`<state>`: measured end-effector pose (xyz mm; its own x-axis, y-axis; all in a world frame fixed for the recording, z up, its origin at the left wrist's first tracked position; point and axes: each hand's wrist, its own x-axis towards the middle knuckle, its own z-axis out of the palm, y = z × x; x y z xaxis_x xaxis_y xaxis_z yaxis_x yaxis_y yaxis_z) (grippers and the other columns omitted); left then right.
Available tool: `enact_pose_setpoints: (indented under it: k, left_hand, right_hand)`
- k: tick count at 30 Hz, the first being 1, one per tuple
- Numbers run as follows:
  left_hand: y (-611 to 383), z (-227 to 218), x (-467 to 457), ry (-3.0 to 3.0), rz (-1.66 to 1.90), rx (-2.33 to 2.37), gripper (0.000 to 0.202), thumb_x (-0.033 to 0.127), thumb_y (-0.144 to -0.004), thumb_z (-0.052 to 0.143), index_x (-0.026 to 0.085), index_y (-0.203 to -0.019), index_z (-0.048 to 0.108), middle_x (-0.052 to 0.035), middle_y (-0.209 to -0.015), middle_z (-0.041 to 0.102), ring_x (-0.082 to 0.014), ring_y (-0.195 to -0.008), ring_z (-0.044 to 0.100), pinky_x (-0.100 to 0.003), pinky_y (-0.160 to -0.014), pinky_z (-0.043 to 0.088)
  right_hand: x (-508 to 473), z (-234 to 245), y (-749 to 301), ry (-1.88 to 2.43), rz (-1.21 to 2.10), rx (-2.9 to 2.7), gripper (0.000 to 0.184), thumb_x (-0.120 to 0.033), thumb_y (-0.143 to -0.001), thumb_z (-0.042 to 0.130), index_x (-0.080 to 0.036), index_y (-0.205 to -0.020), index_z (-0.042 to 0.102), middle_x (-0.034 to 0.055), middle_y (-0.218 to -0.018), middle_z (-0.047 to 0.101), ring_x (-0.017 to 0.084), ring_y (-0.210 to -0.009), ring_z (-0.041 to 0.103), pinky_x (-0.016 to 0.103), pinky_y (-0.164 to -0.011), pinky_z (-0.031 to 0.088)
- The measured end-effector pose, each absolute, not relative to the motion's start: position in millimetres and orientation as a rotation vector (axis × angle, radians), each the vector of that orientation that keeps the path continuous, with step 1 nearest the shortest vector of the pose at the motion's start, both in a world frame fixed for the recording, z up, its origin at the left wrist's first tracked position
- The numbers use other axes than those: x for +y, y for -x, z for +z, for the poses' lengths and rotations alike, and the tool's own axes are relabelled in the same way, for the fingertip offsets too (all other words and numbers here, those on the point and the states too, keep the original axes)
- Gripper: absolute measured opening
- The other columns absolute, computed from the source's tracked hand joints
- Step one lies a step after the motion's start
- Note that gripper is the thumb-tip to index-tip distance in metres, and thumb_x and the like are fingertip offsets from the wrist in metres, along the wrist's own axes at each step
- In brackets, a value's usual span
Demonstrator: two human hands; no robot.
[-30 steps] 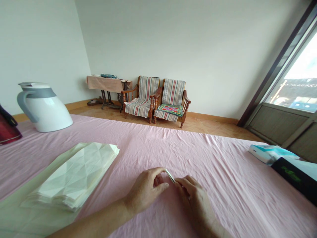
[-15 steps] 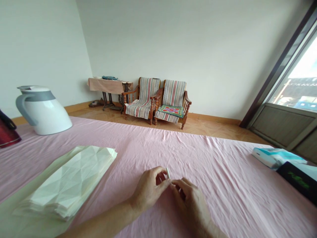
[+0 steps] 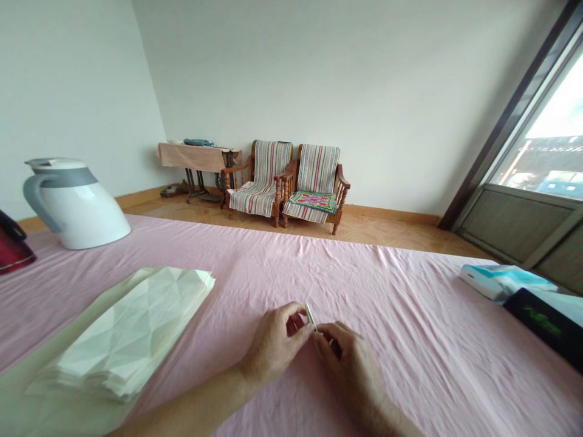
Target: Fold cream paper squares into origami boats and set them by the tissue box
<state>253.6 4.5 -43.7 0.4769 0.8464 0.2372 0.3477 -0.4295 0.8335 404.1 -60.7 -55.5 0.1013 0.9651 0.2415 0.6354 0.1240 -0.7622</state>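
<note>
Just below the middle of the head view, my left hand (image 3: 283,335) and my right hand (image 3: 347,359) meet at the fingertips. Between them they pinch a narrow, pale strip of folded paper (image 3: 310,314), which stands tilted with its top end showing. Its lower part is hidden behind my fingers. The fingers of both hands are curled, the left thumb and right fingertips almost touching. To the left of my left arm lies a thick stack of creased, pale paper sheets (image 3: 132,328), resting on a larger pale sheet (image 3: 27,388).
A pink cloth (image 3: 255,267) covers the table. At the left stand a white-and-grey jug (image 3: 93,212) and a dark red object (image 3: 11,249). A blue-and-white pack (image 3: 505,280) and a black box (image 3: 546,321) lie at the right. Two chairs (image 3: 273,176) stand beyond.
More of the paper strip shows above my fingers, and it leans a little more to the left. Both hands stay in nearly the same place. The view has shifted slightly.
</note>
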Motion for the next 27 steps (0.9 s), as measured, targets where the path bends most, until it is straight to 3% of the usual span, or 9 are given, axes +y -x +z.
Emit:
enact_pose_setpoints:
  k: [9,18,23,27]
  left_hand:
    - [-254.1,-43.5,3.6,-2.000,0.863,0.991,0.014,0.021,-0.083,0.058,0.018,-0.094,0.068,-0.0004,-0.075,0.069,-0.0156,-0.069,0.064,-0.022,-0.063,0.045]
    - [-256.5,-39.1,-5.5,-2.074,0.913,0.992,0.016,0.017,-0.080,0.059,0.017,-0.095,0.065,-0.0035,-0.083,0.068,-0.0162,-0.074,0.064,-0.024,-0.068,0.048]
    - [-256.8,-37.9,-8.4,-2.038,0.905,1.013,0.023,0.021,-0.076,0.067,0.018,-0.096,0.057,-0.0018,-0.085,0.065,-0.0136,-0.065,0.060,-0.023,-0.060,0.047]
    - [-258.1,-41.1,-8.0,-2.050,0.924,1.022,0.012,0.017,-0.078,0.063,0.018,-0.087,0.055,-0.0014,-0.082,0.063,-0.0124,-0.062,0.057,-0.022,-0.058,0.045]
  right_hand:
    - [-51.4,-68.7,-406.1,1.619,0.481,-1.469,0.034,-0.042,-0.089,0.051,-0.017,-0.108,0.063,0.0026,-0.085,0.064,0.012,-0.051,0.053,0.024,-0.049,0.038]
    - [-53.0,-60.9,-404.6,1.555,0.496,-1.461,0.022,-0.033,-0.090,0.051,-0.020,-0.087,0.068,0.0013,-0.081,0.065,0.012,-0.056,0.056,0.023,-0.052,0.039]
    - [-56.8,-58.4,-400.5,1.540,0.460,-1.471,0.017,-0.027,-0.088,0.051,-0.020,-0.085,0.066,0.0007,-0.080,0.064,0.011,-0.056,0.056,0.022,-0.052,0.039]
    - [-57.9,-59.9,-398.8,1.532,0.518,-1.453,0.019,-0.030,-0.089,0.048,-0.021,-0.084,0.064,0.0006,-0.082,0.064,0.011,-0.054,0.056,0.021,-0.050,0.040]
